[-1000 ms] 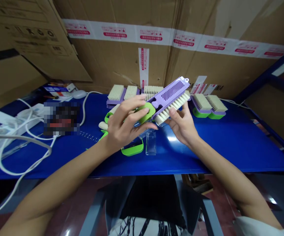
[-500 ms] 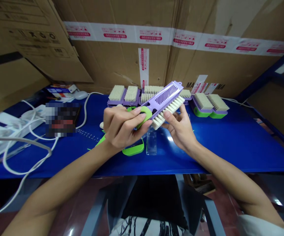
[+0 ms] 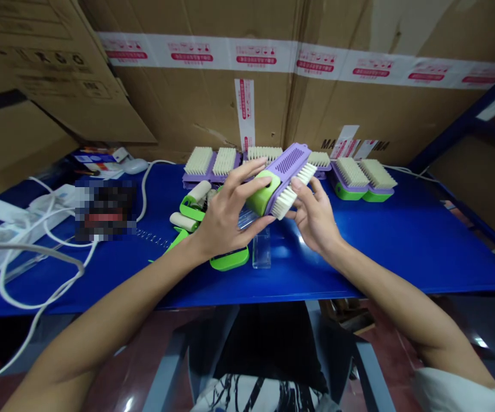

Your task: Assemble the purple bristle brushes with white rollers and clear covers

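Holding the purple-and-green brush (image 3: 289, 164) above the blue table (image 3: 376, 246), you have its slotted purple end pointing toward 1 o'clock and its smooth green end toward 7. Its dense cream bristles (image 3: 294, 190) face about 4 o'clock. Your left hand (image 3: 226, 214) comes in from 8 o'clock, fingers partly open and curved over the green end, thumb beneath, gripping it. Your right hand (image 3: 316, 214) comes from 4 o'clock, thumb against the bristles, the other fingers bent behind them, closed lightly on the brush. Both your forearms angle inward. Out from the brush, a pair of brushes (image 3: 352, 173) sits bristles up near 3 o'clock, and more brushes (image 3: 198, 161) near 10. A clear plastic box (image 3: 261, 252) lies toward 7 o'clock, with cream rollers (image 3: 183, 221) toward 8.
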`<state>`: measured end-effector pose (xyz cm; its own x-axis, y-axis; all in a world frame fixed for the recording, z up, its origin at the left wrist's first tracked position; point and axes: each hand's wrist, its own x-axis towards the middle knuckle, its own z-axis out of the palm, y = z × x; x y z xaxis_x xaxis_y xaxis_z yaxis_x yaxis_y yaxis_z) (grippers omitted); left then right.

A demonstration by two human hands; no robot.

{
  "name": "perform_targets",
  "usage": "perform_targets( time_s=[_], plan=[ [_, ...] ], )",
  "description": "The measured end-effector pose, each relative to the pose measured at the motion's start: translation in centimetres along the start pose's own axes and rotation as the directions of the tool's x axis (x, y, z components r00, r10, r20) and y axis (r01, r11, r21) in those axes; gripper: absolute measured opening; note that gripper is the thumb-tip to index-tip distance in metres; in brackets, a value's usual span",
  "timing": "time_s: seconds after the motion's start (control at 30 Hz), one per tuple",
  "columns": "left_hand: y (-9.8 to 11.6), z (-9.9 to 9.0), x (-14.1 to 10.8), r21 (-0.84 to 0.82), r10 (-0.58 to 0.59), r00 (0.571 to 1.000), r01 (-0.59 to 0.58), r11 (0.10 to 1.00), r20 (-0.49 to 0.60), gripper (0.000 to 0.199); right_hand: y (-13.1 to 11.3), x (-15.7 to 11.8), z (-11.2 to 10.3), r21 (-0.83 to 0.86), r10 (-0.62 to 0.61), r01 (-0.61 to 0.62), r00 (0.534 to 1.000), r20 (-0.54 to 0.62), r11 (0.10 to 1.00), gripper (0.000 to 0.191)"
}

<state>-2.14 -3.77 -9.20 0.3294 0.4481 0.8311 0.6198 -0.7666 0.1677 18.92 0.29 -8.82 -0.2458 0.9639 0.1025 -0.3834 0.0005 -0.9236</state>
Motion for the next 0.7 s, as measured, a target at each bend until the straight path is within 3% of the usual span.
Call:
perform_targets(
  time_s=[0.1, 0.33, 0.5, 0.7],
  plan=[
    [-0.7, -0.2, 0.1, 0.052, 0.036, 0.997, -0.039, 0.998, 0.066, 0.074, -0.1, 0.4, -0.3, 0.016, 0.012, -0.012, 0.999, -0.032, 1.000, 0.082],
    [-1.8, -1.0, 0.0, 0.143, 0.144, 0.989, -0.148, 0.979, 0.040, 0.082, -0.6, 0.1, -0.1, -0.020, 0.083, -0.083, 0.996, -0.017, 0.996, 0.089],
    [-2.3, -1.9, 0.1, 0.113, 0.166, 0.983, -0.174, 0.978, 0.073, 0.084, -0.7, 1.0, -0.7, -0.049, 0.095, -0.098, 0.994, -0.057, 0.994, 0.091],
    [-2.1, -1.2, -0.2, 0.196, 0.196, 0.979, -0.202, 0.959, 0.052, 0.083, -1.0, 0.9, -0.8, -0.081, 0.091, -0.094, 0.995, -0.036, 0.992, 0.091]
  ],
)
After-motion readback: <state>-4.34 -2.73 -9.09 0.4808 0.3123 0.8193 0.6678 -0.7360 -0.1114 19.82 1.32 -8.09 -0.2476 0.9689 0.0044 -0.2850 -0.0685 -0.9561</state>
